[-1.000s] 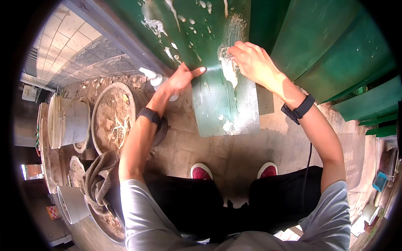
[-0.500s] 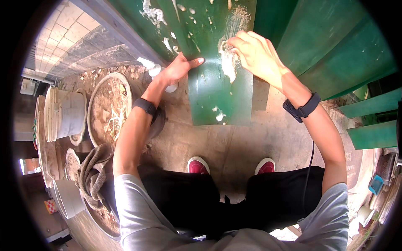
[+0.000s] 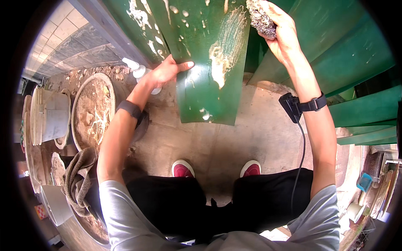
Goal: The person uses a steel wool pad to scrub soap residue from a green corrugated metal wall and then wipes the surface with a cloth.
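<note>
A long green panel (image 3: 205, 100), smooth and slightly curved, hangs in front of me with splashes of white foam on it. My left hand (image 3: 167, 71) grips its left edge, thumb flat on the front and the other fingers hidden behind. In my right hand (image 3: 284, 33) is a steel wool scrubber (image 3: 263, 21), grey and partly coated in foam, held off the panel near its upper right. A thick foam patch (image 3: 218, 67) with a streaked smear above it lies on the panel's right half.
Behind my left hand stands a white plastic bottle (image 3: 140, 71). To the left are a large round pot of soil (image 3: 94, 113), a white bucket (image 3: 52, 115) and a brown cloth (image 3: 77, 180). More green panels (image 3: 331, 46) lean at the right; concrete floor (image 3: 213, 146) lies below.
My right hand has lifted the scrubber off the foam and moved it up and right, past the panel's edge. A wider foam smear shows. My left hand keeps its grip on the edge.
</note>
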`<state>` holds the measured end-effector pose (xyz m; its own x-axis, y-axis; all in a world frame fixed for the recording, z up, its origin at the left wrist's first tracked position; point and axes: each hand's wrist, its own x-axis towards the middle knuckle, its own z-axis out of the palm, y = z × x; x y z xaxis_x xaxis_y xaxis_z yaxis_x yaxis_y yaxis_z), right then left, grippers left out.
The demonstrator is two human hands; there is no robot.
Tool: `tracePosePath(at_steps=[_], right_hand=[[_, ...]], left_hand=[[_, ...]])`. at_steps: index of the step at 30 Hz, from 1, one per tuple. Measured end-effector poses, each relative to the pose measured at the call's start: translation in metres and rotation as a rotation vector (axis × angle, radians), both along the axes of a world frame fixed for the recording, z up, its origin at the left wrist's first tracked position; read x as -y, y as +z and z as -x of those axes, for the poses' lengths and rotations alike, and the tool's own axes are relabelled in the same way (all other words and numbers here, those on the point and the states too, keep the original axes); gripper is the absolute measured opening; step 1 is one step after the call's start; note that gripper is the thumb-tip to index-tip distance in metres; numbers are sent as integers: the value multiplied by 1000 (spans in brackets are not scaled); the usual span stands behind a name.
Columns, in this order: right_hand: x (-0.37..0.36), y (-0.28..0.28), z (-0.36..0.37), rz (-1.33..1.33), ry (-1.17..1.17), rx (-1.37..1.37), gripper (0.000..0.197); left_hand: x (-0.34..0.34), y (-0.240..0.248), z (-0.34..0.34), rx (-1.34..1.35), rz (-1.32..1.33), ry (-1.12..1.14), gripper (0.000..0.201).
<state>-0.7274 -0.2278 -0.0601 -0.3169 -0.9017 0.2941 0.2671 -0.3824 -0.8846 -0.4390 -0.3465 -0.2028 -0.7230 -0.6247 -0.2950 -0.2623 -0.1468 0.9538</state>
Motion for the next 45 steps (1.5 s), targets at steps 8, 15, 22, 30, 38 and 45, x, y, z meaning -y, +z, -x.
tracePosePath(at_steps=[8, 15, 22, 30, 38, 45], right_hand=[[2, 1, 2, 69, 44, 13, 30], [-15, 25, -23, 429, -547, -956, 33], [-17, 13, -21, 331, -492, -1537, 19], [2, -42, -23, 320, -364, -1600, 17], [-12, -90, -42, 270, -49, -1594, 18], [-5, -34, -16, 410, -541, -1363, 32]], left_hand=[[-1, 4, -3, -21, 5, -6, 27], [-5, 13, -4, 61, 86, 14, 26], [-7, 14, 0, 60, 63, -8, 30], [-2, 2, -6, -24, -5, 28, 24], [-5, 16, -3, 1, 212, 150, 17], [-4, 23, -5, 62, 189, 89, 30]])
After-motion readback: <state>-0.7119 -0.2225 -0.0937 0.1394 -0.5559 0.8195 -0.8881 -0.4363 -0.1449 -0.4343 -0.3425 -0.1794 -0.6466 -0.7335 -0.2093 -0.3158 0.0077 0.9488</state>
